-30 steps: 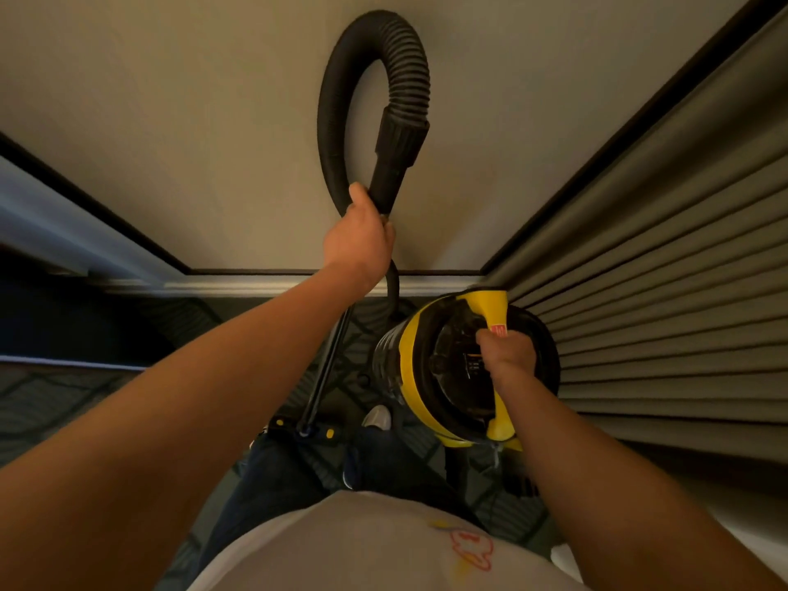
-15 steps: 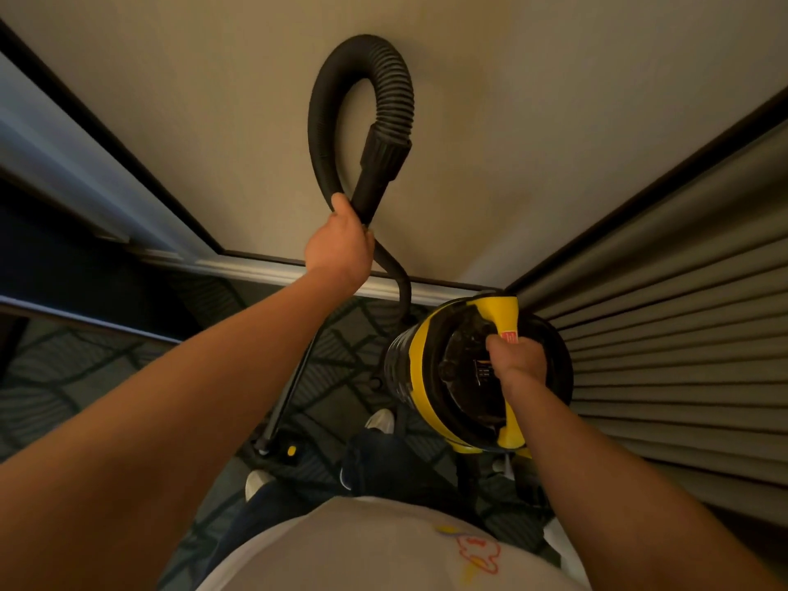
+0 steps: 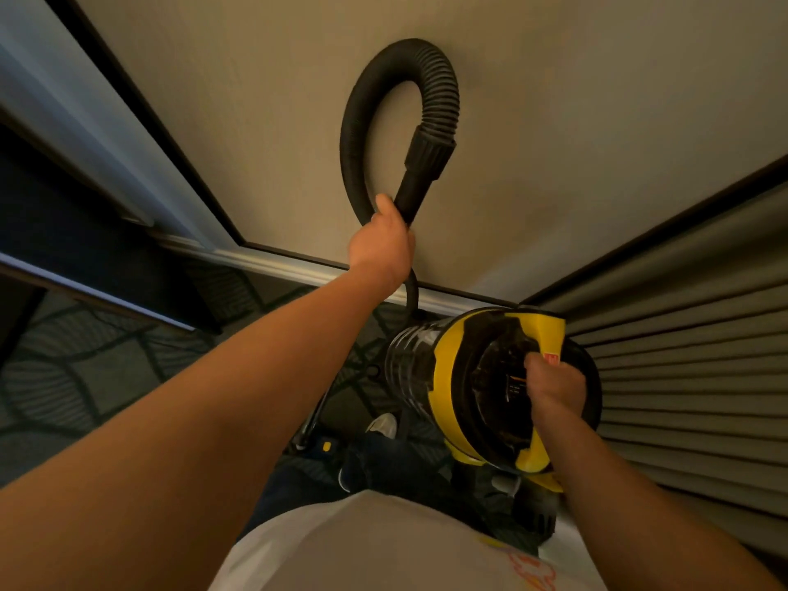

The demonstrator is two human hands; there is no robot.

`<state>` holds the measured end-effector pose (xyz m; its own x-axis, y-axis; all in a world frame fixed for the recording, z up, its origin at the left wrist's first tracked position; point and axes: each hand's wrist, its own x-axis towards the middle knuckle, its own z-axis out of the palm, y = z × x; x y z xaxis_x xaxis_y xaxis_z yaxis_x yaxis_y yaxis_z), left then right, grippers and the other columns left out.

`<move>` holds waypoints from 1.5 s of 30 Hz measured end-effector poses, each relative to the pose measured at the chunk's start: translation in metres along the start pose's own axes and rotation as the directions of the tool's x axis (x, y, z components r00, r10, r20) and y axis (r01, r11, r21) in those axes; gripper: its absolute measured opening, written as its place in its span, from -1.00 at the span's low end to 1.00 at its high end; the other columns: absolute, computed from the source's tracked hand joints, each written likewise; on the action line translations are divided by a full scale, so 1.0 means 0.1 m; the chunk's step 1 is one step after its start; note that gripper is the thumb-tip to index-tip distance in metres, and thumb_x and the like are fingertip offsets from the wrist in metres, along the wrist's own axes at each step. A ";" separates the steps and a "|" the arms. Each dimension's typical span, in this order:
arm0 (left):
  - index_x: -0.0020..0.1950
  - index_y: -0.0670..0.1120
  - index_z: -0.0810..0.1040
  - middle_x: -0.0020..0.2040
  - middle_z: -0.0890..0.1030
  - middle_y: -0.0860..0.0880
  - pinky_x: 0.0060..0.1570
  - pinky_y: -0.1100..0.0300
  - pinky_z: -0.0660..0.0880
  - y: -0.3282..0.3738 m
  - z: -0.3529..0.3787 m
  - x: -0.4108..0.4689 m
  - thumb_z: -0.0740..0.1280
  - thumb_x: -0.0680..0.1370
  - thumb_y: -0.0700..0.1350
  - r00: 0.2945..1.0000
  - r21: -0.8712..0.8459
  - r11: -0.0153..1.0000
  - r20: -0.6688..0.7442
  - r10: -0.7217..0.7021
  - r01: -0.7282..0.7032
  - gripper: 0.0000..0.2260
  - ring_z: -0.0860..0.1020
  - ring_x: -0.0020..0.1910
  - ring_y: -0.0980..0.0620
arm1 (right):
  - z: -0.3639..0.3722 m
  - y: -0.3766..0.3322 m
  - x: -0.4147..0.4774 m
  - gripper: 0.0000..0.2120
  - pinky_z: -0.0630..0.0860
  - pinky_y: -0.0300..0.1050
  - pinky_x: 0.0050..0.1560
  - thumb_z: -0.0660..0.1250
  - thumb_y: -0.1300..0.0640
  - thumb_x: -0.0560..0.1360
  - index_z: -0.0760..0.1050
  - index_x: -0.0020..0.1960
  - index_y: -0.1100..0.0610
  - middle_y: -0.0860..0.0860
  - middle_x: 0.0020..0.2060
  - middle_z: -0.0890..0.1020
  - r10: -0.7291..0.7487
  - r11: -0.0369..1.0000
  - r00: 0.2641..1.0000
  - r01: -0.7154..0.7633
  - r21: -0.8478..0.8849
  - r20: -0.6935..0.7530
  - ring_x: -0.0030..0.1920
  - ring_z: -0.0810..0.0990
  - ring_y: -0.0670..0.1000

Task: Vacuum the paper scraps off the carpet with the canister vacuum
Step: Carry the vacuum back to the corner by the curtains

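Evidently, the canister vacuum's (image 3: 443, 377) yellow handle (image 3: 550, 334) is clasped by the curled right hand (image 3: 554, 388). Left of the canister, the black wand (image 3: 415, 194) is gripped by the left hand (image 3: 381, 245), with the ribbed hose (image 3: 439, 91) looped above. The canister seems lifted off the carpet (image 3: 85, 368), its long axis tilted with the lid upward, so a swing could knock it against the louvred door (image 3: 682, 398) just right of it.

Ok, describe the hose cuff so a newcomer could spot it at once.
Against the beige wall ahead, a black ribbed hose loops upward. The cuff ends its right side, above the left hand: a stepped collar, wider than the smooth tube below.
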<state>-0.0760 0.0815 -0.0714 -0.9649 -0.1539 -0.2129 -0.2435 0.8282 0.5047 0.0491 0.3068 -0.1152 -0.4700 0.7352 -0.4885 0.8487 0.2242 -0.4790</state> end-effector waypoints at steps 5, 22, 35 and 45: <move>0.27 -0.15 0.24 0.08 0.58 -0.18 -0.14 0.02 0.51 0.00 0.04 0.02 0.22 0.62 -0.09 1.000 0.020 1.000 0.010 -0.012 0.012 -0.71 0.62 -0.03 -0.18 | -0.05 -0.06 0.02 -0.76 0.51 0.01 -0.12 0.36 -0.01 0.42 0.52 -0.30 0.14 0.11 -0.30 0.58 0.004 0.999 1.000 -0.003 0.034 -0.028 -0.26 0.55 0.16; 0.27 -0.15 0.26 0.05 0.61 -0.20 -0.04 -0.12 0.56 0.16 0.37 0.13 0.24 0.61 -0.01 0.997 0.051 0.999 0.073 0.005 -0.009 -0.67 0.61 -0.04 -0.23 | 0.39 -0.04 0.76 -0.81 0.47 -0.03 -0.10 0.37 0.05 0.51 0.49 -0.19 0.15 0.10 -0.22 0.54 0.104 0.986 0.995 -0.103 0.133 0.002 -0.19 0.51 0.14; 0.23 -0.14 0.26 -0.04 0.59 -0.16 -0.16 -0.07 0.54 0.11 0.61 0.13 0.25 0.61 0.00 0.992 0.060 0.998 0.124 -0.013 0.005 -0.68 0.60 -0.13 -0.20 | 0.54 -0.16 1.52 -0.70 0.44 -0.04 -0.08 0.37 -0.03 0.53 0.55 -0.03 0.23 0.12 -0.14 0.55 0.082 0.997 0.990 -0.082 -0.006 0.113 -0.08 0.55 0.16; 0.24 -0.12 0.25 -0.02 0.60 -0.15 -0.11 -0.05 0.55 0.15 0.67 0.12 0.25 0.61 -0.01 0.988 0.041 0.999 0.154 -0.029 0.023 -0.69 0.60 -0.12 -0.17 | 0.32 -0.09 1.62 -0.69 0.39 -0.07 -0.17 0.37 -0.05 0.54 0.53 -0.17 0.21 0.16 -0.21 0.56 -0.095 0.964 0.990 0.118 -0.237 0.104 -0.07 0.61 0.24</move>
<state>-0.0844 0.1283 -0.1218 -0.9306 -0.0935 -0.3539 -0.2619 0.8456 0.4651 -0.0425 0.4037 -0.2136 -0.5714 0.6397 -0.5140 0.8206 0.4542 -0.3470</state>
